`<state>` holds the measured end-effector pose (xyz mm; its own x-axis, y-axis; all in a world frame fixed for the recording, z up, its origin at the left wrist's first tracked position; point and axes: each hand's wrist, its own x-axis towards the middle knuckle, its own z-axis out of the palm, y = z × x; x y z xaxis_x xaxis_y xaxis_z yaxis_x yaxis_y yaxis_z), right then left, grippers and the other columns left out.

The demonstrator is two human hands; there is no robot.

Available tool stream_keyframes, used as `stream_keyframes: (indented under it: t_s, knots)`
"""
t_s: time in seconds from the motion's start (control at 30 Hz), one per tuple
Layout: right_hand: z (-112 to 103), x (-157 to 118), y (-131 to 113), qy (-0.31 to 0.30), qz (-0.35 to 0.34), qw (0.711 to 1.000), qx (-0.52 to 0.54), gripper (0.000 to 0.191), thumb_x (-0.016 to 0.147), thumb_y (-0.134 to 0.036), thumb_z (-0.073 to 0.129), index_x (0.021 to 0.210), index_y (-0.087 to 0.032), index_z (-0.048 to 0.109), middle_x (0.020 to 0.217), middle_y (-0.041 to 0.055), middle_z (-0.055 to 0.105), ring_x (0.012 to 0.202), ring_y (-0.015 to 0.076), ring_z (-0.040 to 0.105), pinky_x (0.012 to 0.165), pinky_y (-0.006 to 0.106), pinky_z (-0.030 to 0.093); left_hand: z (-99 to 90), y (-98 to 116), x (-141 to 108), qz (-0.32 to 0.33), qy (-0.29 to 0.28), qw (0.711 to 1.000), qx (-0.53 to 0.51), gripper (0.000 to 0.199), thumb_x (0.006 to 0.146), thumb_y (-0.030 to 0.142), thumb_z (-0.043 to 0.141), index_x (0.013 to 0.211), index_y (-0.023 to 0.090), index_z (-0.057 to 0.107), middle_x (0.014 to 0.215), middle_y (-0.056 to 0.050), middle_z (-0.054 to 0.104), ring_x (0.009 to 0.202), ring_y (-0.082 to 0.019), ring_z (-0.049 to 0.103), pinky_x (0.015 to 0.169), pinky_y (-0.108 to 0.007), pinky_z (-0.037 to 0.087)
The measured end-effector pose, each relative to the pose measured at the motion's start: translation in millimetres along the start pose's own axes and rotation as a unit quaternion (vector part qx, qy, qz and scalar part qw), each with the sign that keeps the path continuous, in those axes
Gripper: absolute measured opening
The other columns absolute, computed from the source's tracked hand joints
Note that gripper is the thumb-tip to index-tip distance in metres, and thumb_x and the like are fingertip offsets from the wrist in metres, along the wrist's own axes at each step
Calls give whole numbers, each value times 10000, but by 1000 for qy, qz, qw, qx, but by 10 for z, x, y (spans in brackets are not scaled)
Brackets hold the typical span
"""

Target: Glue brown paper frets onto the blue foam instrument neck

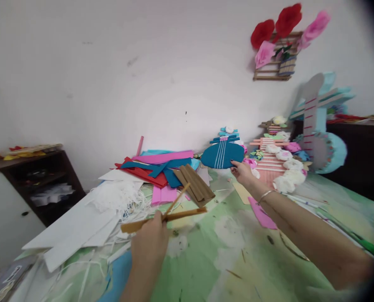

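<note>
My left hand (152, 233) is closed around brown strips (187, 214), which cross each other and stick out on both sides of the fist. My right hand (242, 172) reaches to the back of the table and pinches the lower right edge of a teal instrument-shaped craft (223, 153) with white strings. Just right of that craft stands a pink one (268, 165) with white and pink paper flowers. Between my hands lies a folded brown paper piece (196, 184), near red, teal and pink paper strips (164, 157).
White sheets (76, 222) and a heap of white shreds (118, 197) lie at the left. A large light-blue craft (319, 126) stands at the right. Paper flowers (287, 21) hang on the wall. A dark cabinet (70, 176) is at the far left.
</note>
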<state>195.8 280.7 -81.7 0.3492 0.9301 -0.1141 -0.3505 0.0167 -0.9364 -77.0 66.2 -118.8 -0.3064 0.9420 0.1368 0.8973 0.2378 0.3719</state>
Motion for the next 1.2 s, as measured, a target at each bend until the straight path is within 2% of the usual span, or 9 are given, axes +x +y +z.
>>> stream_keyframes:
  t_s: [0.17,0.4,0.57,0.67,0.77,0.83,0.9,1.0,1.2]
  knots:
    - [-320,-1149,123,-46,16,996,68,138,848,-171,608,980,-143,578,896,29,632,678,111,614,605,236,539,-8,-165,172,-51,109,974,-192,534,810,369,484,1261,98,397,946,-179,644,873,-336,620,685,-375,433]
    - [-649,-2721,738,-62,117,984,119,262,667,-187,746,809,-186,525,787,32,665,697,144,670,639,214,577,156,49,35,-35,-83,886,-455,420,764,568,483,869,165,542,547,44,503,321,-79,329,350,-207,234]
    - [-517,-3273,1092,-94,195,964,154,282,664,-276,723,842,-234,508,864,-10,657,834,160,669,764,255,560,137,-46,36,-14,-184,863,-471,383,593,467,705,759,151,565,413,110,359,294,-47,261,332,-174,163]
    - [-464,-3449,1095,-177,284,936,111,261,637,-296,690,799,-179,523,704,25,636,570,144,645,504,238,520,100,-152,107,6,-208,858,-469,345,527,347,762,744,131,602,419,97,397,323,-42,304,342,-165,180]
    - [-561,-3456,839,-371,303,877,-45,238,540,-271,668,702,-132,561,543,25,585,378,98,507,340,179,359,63,-235,152,13,-211,861,-463,324,524,297,769,764,121,641,414,91,408,316,-38,297,337,-162,161]
    - [-707,-3306,544,-399,166,888,-160,229,567,-334,635,663,-136,569,483,9,543,352,87,438,334,189,325,40,-272,168,12,-205,863,-462,342,518,268,775,804,120,660,393,102,382,305,-36,272,333,-162,144]
    - [-897,-3019,211,-306,-10,920,-245,239,640,-395,568,653,-157,558,453,-16,486,381,95,420,375,208,338,13,-294,188,10,-192,863,-467,390,510,245,779,865,128,668,396,100,403,308,-39,273,332,-164,149]
    - [-1244,-2429,-187,-173,-120,933,-293,242,732,-401,537,691,-164,562,523,-24,470,490,90,432,475,198,354,-40,-314,242,4,-161,863,-478,417,506,234,784,897,144,667,490,48,548,365,-68,396,356,-173,250]
    - [-1958,-1568,-161,26,-185,859,-476,174,855,-257,489,797,-132,594,708,34,579,666,136,534,648,271,432,-143,-422,313,-30,-90,889,-449,387,519,351,793,806,141,640,550,12,603,435,-103,487,381,-174,301]
